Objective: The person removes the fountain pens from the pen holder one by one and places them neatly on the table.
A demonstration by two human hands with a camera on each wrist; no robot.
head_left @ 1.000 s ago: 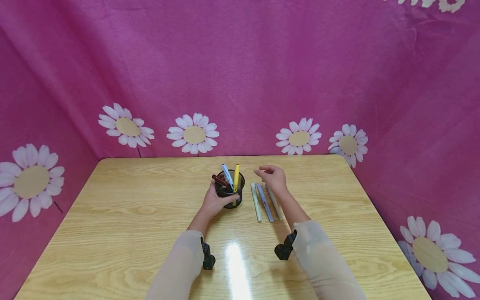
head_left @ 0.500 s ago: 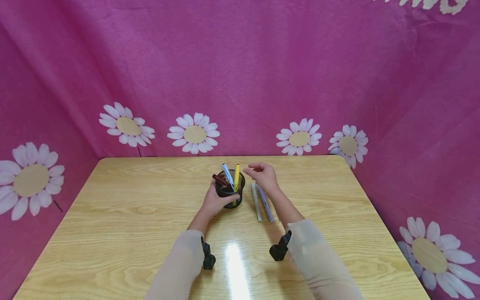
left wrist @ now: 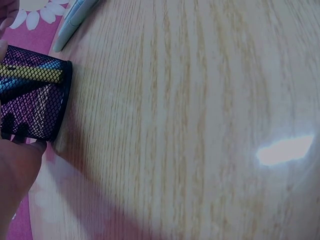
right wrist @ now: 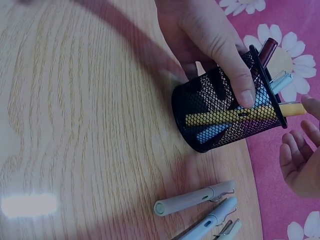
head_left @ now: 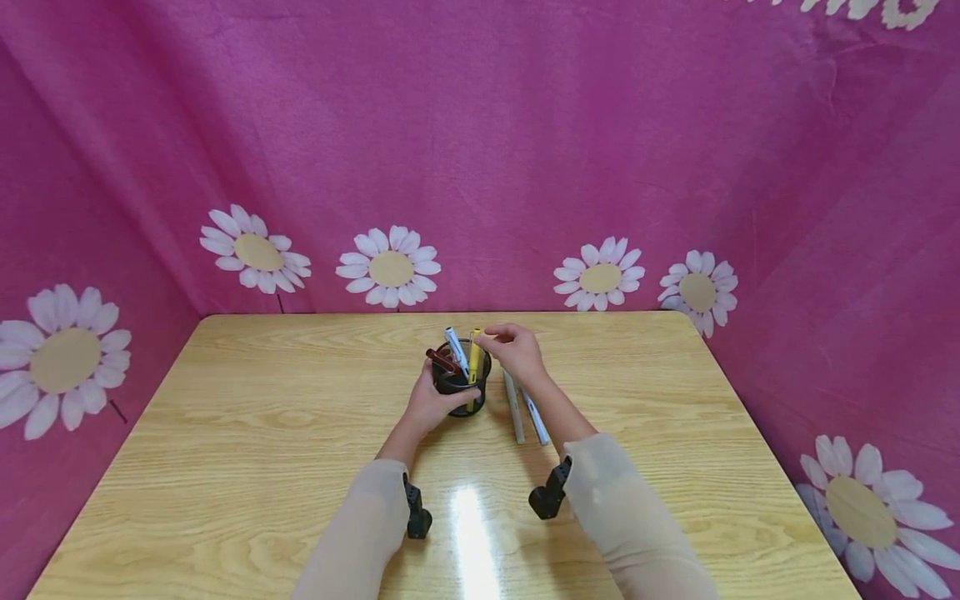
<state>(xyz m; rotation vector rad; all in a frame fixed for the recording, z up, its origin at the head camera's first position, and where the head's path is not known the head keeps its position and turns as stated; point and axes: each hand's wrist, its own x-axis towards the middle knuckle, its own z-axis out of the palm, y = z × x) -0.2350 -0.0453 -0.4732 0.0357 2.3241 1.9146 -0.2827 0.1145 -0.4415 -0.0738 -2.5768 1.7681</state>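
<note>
My left hand (head_left: 429,407) grips a black mesh pen cup (right wrist: 210,92), its thumb lying along the near side. Inside the cup stand a yellow pen (head_left: 475,354), a light blue pen (head_left: 455,348) and a dark red pen (head_left: 442,361) leaning left. My right hand (head_left: 519,356) is at the top of the yellow pen. In the right wrist view its fingertips lie around the cap end, with a gap between them. Right of the cup, a pale green pen (head_left: 514,408) and a lavender-blue pen (head_left: 536,419) lie on the table; a third pen (right wrist: 230,231) is partly visible.
The wooden table (head_left: 285,467) carries a bright light reflection near its front. A pink cloth (head_left: 480,158) with white daisies hangs behind the table and on both sides. Black wrist cameras sit at both sleeves.
My right hand has moved left, from over the loose pens to the yellow pen's top. My left hand and the cup have stayed in place.
</note>
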